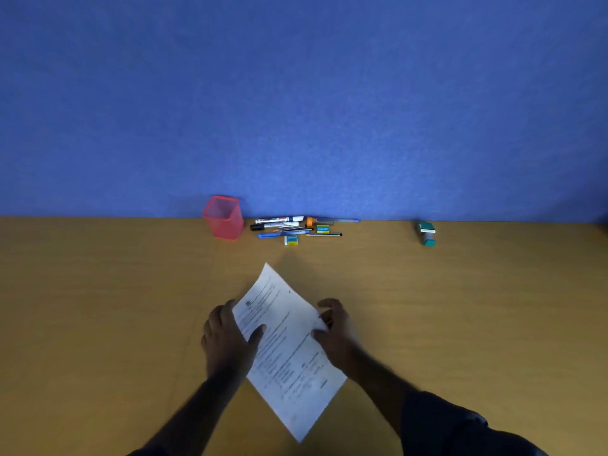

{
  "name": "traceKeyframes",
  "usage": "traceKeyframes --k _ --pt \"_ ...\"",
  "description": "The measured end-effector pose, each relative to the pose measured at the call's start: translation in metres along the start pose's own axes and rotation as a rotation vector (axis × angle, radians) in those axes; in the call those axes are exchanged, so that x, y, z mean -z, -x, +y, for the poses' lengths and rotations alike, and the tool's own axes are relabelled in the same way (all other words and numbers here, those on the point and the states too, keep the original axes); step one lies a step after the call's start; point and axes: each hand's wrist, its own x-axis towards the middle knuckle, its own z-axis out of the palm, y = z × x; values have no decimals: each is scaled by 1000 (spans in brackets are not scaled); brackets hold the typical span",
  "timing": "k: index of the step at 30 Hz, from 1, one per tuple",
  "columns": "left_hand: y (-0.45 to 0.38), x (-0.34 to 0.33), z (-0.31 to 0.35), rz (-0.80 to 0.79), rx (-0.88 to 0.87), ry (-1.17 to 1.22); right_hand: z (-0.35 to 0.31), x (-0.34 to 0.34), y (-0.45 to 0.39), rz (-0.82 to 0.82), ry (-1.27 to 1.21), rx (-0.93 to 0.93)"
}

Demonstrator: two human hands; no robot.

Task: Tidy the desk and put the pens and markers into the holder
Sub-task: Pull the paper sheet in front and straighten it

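We have a sheet of paper (286, 343) in front of us on the desk (98, 291). It lies crooked, with one corner pointing away from us. Our left hand (227, 337) pinches its left edge, thumb on top and fingers curled under or beside it. Our right hand (332, 327) pinches the right edge the same way. Something small and dark sits by the right fingers, but we cannot tell what it is.

Paper is very light and floppy. It bends and can crease, so we think it is best to hold it at two edges and lift gently.

The pens and markers (286, 225) lie in a little pile at the back of the desk, by the blue wall (296, 93). The red holder (223, 218) stands upright just beside them on the left, and it looks empty. Pens are light, hard and round, so they can roll. We think grabbing each one around the middle works best. Two small erasers (291, 240) lie in the pile. A green stamp (427, 233) sits well apart to the right.
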Motion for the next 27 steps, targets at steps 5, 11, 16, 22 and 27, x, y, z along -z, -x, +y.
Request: traceKeyframes --k 5,11,16,22,27 --pt "7 -3 8 -100 219 285 -16 18 0 -5 -237 24" --pt "3 -4 26 -423 486 848 -19 38 2 -30 -579 -80" --pt "3 -2 43 -381 371 857 -4 63 7 68 -492 -109" --pt "-2 -13 72 -253 233 749 19 99 14 147 -357 -99" --pt "-7 -28 84 -229 113 612 37 120 17 181 -191 -146"
